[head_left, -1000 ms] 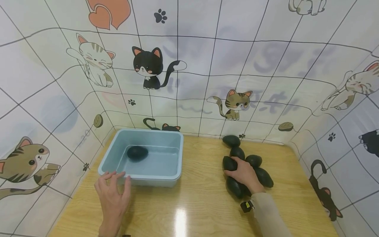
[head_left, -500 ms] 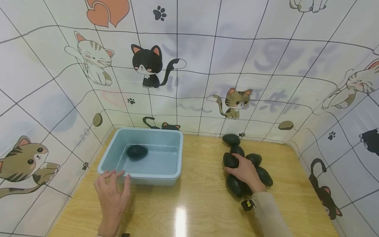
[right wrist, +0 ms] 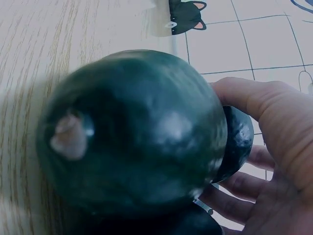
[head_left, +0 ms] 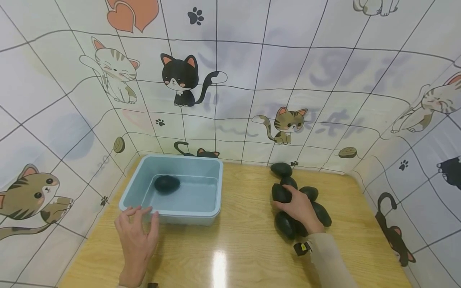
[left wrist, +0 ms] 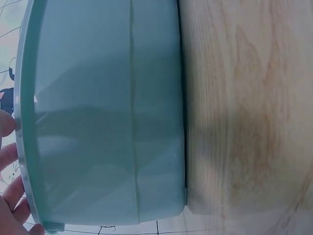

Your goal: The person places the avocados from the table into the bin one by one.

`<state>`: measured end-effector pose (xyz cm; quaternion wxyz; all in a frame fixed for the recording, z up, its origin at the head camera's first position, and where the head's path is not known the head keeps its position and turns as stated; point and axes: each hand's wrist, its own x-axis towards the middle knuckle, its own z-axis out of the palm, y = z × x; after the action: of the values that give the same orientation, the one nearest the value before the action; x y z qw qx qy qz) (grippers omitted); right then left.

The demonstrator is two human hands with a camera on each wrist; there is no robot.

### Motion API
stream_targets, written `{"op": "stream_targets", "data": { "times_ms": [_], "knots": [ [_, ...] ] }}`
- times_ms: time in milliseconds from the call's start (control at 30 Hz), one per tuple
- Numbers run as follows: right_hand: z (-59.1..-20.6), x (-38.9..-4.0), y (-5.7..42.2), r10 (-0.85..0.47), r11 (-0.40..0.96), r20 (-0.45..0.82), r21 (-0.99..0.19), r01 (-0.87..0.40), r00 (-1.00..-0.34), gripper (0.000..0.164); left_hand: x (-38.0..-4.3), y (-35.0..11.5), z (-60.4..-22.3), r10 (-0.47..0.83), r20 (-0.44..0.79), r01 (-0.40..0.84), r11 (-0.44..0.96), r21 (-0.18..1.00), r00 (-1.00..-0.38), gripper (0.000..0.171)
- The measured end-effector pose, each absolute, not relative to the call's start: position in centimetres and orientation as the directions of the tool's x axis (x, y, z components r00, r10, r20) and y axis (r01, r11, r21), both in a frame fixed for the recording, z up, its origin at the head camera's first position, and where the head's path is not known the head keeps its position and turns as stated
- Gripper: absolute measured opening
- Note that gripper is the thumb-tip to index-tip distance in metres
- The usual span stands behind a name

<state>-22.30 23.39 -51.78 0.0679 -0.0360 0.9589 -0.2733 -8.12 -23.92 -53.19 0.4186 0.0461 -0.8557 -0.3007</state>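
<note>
Several dark green avocados are bunched at the right of the table. My right hand (head_left: 301,207) grips one avocado (head_left: 281,193) with its thumb and fingers, above the left side of the bunch. In the right wrist view another avocado (right wrist: 132,132) looms close, showing its stem end and partly hiding the gripped avocado (right wrist: 238,142). On the left stands a pale blue plastic tub (head_left: 201,214) with one avocado (head_left: 167,184) lying inside. My left hand (head_left: 137,236) touches the tub's front rim, its fingers (left wrist: 11,155) loosely bent along the edge in the left wrist view.
The wooden table (head_left: 245,248) ends against walls hung with a cat-patterned sheet (head_left: 237,100) at the back and both sides. One avocado (head_left: 281,170) lies at the rear of the bunch, near the back wall. Others touch below and beside my right hand.
The gripped avocado has shifted slightly toward the back wall with my right hand. My left hand and the tub have stayed in place.
</note>
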Motion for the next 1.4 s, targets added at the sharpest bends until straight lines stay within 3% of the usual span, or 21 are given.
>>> {"op": "stream_targets", "data": {
  "times_ms": [1400],
  "knots": [
    [-49.3, -21.6, 23.3, -0.118, 0.828, -0.021, -0.555, -0.087, -0.993, 0.084, -8.2, -23.8, -53.3, -0.347, 0.687, 0.176, 0.803, 0.570, -0.639, 0.030]
  ]
}}
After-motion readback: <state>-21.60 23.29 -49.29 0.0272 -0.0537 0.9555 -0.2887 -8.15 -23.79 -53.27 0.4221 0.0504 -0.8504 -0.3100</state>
